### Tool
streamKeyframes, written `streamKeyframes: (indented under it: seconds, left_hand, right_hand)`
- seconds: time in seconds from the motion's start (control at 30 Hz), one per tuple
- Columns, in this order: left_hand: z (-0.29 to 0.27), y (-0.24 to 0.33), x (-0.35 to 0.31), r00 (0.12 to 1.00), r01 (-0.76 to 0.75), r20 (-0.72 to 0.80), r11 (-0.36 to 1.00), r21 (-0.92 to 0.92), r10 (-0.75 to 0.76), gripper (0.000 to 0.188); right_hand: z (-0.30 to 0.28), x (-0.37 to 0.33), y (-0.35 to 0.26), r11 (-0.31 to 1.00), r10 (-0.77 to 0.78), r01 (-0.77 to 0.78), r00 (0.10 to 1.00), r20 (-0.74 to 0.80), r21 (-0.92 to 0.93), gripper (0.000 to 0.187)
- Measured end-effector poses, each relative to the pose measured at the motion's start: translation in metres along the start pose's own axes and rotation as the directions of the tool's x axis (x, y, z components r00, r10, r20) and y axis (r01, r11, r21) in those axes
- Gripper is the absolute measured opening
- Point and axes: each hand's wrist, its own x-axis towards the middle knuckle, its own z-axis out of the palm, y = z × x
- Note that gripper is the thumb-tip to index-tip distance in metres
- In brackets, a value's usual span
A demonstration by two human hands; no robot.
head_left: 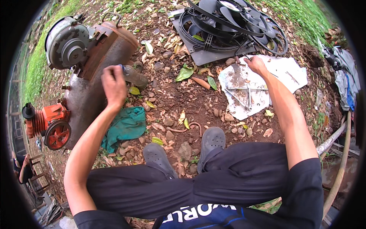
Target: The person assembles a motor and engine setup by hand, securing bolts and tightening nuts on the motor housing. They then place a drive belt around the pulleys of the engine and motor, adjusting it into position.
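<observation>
My left hand (114,87) is curled, its fingers slightly blurred, in front of a rusty air compressor tank (82,99). A bit of blue shows at its fingertips, beside a short stubby metal cylinder (135,77); what the fingers hold is not clear. Stretched out to the far right, my right hand (256,65) has its fingers pinched together low over a dirty white sheet (282,68). Whatever is in that pinch is too small to name. On the sheet lie a cross-shaped metal wrench (249,95) and some thin metal pieces (292,77).
A grey motor (66,47) and an orange compressor pump (49,124) sit on the tank. Black radiator fans (217,28) are piled at the back. A green cloth (126,128) and curved hose (185,129) lie on stony, leafy soil. Poles (343,152) lean at right.
</observation>
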Motion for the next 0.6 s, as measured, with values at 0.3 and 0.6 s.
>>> streamKeyframes:
  seconds: [0.3,0.6]
  left_hand:
    - [0.046,0.084,-0.017,0.688,-0.418,0.586,0.894,-0.161,0.428,0.027]
    - [0.1,0.095,-0.033,0.542,-0.282,0.798,0.951,-0.125,0.265,0.038]
  right_hand:
    - [-0.027,0.019,0.095,0.943,0.29,-0.284,0.957,-0.011,0.172,0.028]
    - [0.042,0.018,0.142,0.998,0.06,-0.06,0.995,-0.08,-0.004,0.034]
